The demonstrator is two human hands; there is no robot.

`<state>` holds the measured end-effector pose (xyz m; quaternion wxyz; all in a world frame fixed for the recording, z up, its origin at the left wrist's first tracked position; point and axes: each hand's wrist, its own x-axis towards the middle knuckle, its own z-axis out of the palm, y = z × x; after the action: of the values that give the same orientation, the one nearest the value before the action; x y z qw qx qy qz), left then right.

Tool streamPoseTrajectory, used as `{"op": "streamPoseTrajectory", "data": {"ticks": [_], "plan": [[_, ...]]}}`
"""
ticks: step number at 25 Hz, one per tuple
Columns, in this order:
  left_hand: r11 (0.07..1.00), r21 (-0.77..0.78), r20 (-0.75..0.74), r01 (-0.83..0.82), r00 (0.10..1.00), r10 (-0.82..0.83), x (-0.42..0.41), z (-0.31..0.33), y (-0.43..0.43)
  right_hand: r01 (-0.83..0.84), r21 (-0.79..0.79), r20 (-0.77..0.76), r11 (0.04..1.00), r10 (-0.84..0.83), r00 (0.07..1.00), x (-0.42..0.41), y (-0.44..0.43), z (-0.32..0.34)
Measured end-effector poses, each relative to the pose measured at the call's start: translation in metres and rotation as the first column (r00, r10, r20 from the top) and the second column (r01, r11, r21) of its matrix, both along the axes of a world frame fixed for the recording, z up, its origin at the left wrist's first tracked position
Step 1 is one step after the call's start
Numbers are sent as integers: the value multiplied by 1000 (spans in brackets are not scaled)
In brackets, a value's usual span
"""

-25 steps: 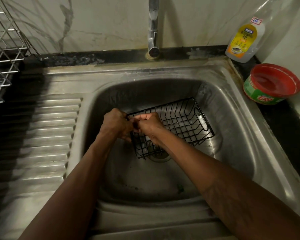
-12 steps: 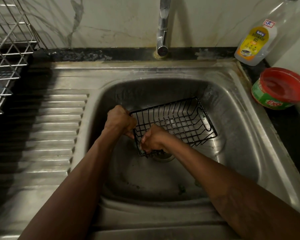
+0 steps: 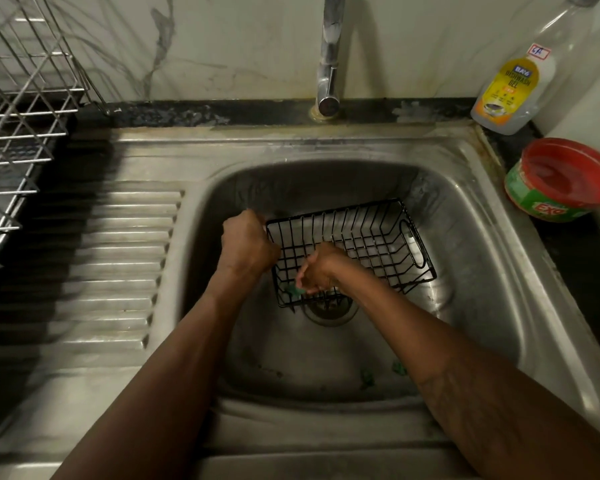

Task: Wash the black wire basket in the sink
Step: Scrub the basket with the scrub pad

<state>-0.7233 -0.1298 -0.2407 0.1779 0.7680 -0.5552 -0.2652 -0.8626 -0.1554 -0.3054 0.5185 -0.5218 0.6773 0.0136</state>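
the black wire basket (image 3: 354, 244) is sitting tilted inside the sink (image 3: 471, 258), its near lower corner lying over the drain (image 3: 329, 308). the left hand (image 3: 245, 242) is closing in a fist around the basket's left rim, steadying it. the right hand (image 3: 317, 270) is reaching inside the basket, fingers curled and pinching a small green scrubber (image 3: 297, 289) against the wires. judging by this, scrubbing is under way; no water is running from the tap (image 3: 329, 64) and no foam is showing, so rinsing probably remains. green scraps (image 3: 368, 377) are lying on the basin floor. on the counter, a bottle (image 3: 515, 88) is reading "dishwash gel", with a handwritten tag that cannot be read surely; beside it, a red-rimmed tub (image 3: 565, 180) is showing "exo".
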Motion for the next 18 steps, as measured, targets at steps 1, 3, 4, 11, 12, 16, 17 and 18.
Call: {"op": "streamPoseTrajectory", "data": {"ticks": [1, 3, 4, 11, 12, 16, 17, 18], "plan": [[993, -82, 94, 83, 993, -75, 2, -3, 4, 11, -17, -14, 1000, -11, 1000, 2, -3, -2], [941, -181, 281, 285, 932, -228, 6, -6, 10, 56, -87, -25, 995, -58, 998, -2, -7, -3], [898, -213, 345, 384, 890, -299, 8, -6, 11, 81, -116, -27, 990, -85, 996, -7, -7, -1], [559, 187, 232, 808, 516, -824, -11, -10, 29, 253, -417, 71, 873, -247, 966, -20, 3, 21], [536, 260, 249, 803, 480, -841, -14, -12, 31, 279, -435, 102, 856, -261, 960, -20, 7, 23], [573, 261, 205, 777, 535, -819, -16, -10, 39, 340, -466, 170, 817, -295, 940, -25, 25, 35], [589, 223, 170, 777, 564, -808, -14, -5, 38, 359, -485, 180, 797, -311, 933, -29, 27, 39], [592, 184, 134, 784, 577, -806, -11, 5, 35, 369, -527, 185, 766, -321, 929, -32, 28, 46]]}}
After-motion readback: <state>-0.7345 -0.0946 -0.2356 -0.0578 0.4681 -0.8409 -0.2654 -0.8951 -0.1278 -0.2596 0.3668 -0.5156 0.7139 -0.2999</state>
